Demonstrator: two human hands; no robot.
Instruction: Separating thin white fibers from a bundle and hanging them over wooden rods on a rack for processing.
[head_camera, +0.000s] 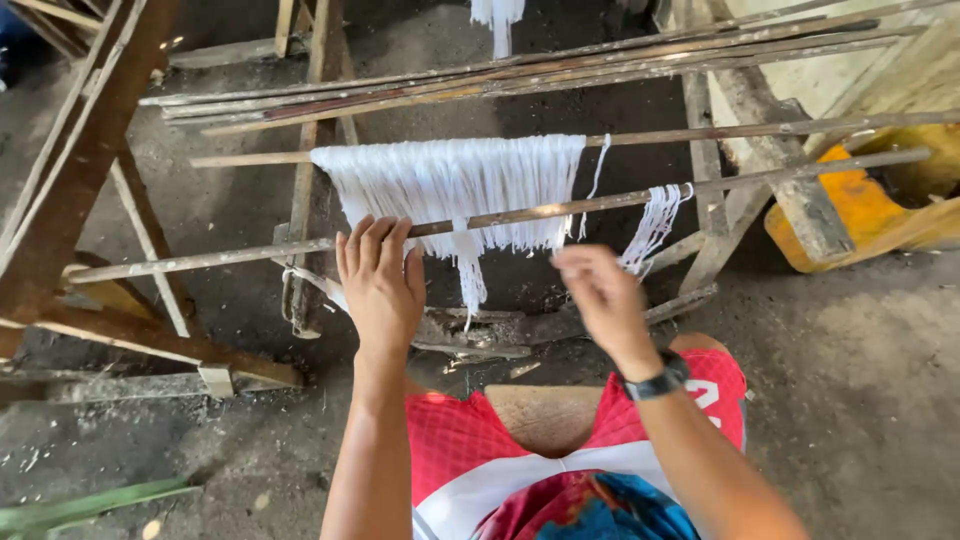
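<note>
A sheet of white threads (450, 180) hangs over a thin upper wooden rod (700, 133) and drapes across a lower rod (200, 262). My left hand (380, 285) rests flat on the lower rod at the left part of the threads, fingers together and pointing up. My right hand (600, 295) is blurred, fingers pinched near the loose thread ends just below the lower rod; I cannot tell whether it grips a strand. A small separate bundle of white threads (655, 225) hangs off the lower rod right of that hand. A dark watch (655, 383) is on my right wrist.
Several long bamboo poles (520, 75) lie across a wooden frame above the rods. A heavy brown beam (70, 190) slants at the left. A yellow container (860, 205) sits at the right. The floor (860, 400) is dark dirt. I sit on a wooden stool (545, 415).
</note>
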